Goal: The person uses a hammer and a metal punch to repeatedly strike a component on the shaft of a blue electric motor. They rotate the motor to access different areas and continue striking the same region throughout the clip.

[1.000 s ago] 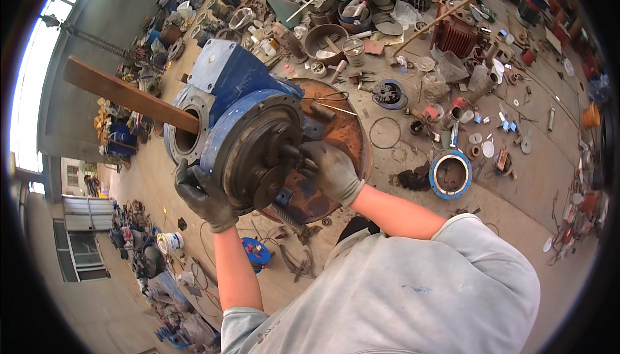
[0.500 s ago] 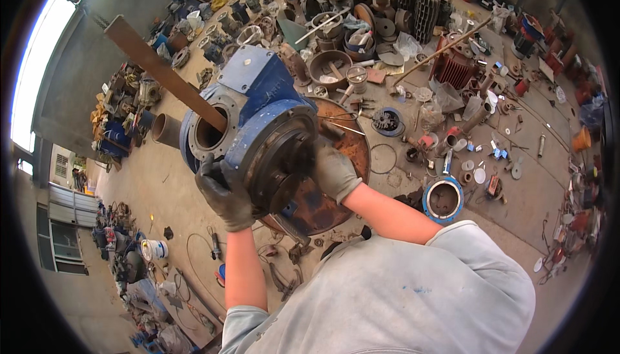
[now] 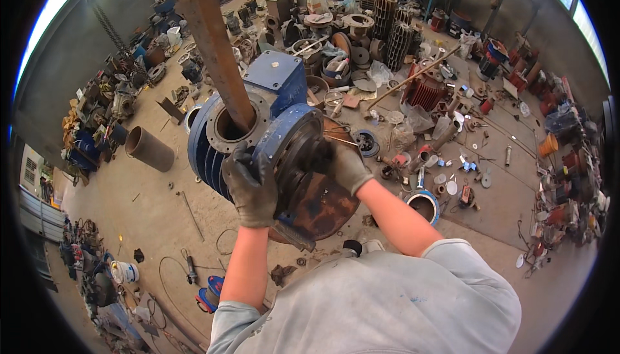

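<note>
A big blue electric motor housing stands on end on a rusty round base plate. A long rusty steel bar sticks up out of its open end ring. My left hand, in a dark grimy glove, grips the rim of the blue end cover on its left side. On the cover's right side my right hand, in a pale dirty glove, holds the dark hub. Both forearms are bare and come up from my grey shirt.
The concrete floor is strewn with scrap: a finned red motor body, a blue ring housing, a rusty pipe, a long pole, stacked finned housings at the back, a white bucket at lower left.
The view has swung, so the motor sits more central and the bar now points up rather than left. My left hand has shifted up onto the cover's rim. Both hands keep their hold.
</note>
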Available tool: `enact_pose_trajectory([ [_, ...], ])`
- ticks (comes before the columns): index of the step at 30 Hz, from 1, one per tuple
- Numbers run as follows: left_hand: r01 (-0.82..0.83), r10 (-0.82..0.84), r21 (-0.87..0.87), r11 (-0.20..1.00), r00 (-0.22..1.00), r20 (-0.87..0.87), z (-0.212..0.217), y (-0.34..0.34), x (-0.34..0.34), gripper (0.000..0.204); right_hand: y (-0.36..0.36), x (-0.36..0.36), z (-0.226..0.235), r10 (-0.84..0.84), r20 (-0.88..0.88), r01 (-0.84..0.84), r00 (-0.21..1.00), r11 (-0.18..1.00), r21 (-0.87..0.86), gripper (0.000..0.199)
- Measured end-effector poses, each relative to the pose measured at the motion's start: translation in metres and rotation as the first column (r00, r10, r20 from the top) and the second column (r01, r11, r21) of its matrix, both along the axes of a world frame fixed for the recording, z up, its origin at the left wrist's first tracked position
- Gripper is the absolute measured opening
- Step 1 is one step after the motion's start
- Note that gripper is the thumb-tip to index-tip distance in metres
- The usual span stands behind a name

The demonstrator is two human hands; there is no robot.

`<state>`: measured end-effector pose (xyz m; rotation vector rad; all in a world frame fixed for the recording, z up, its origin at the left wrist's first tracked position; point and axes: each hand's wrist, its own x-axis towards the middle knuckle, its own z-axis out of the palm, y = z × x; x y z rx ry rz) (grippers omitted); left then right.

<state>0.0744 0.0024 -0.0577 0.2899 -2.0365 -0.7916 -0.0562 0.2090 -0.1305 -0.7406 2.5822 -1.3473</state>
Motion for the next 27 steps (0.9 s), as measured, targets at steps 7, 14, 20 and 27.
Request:
enact_pose_trajectory([
  [7,0.086,-0.087,-0.059,0.995,0.996,-0.007,0.000,-0.012,0.008,0.045,-0.010,0.018,-0.024,0.018,-0.326,0.054,0.945,0.976,0.210,0.058],
  [14,0.034,-0.038,-0.103,0.994,0.999,-0.031,-0.003,-0.012,0.007,0.042,-0.002,-0.007,-0.005,0.082,-0.070,-0.075,0.994,0.992,0.100,0.047],
  [20,0.037,-0.041,-0.127,0.991,0.999,-0.029,0.001,-0.013,0.008,0.041,0.006,-0.028,-0.017,0.142,0.528,-0.023,0.837,0.974,-0.226,0.053],
  [27,0.021,-0.024,-0.116,0.993,1.000,-0.019,0.002,-0.010,0.007,0.039,-0.002,-0.012,-0.023,-0.025,0.158,0.009,0.987,0.995,0.096,0.058],
])
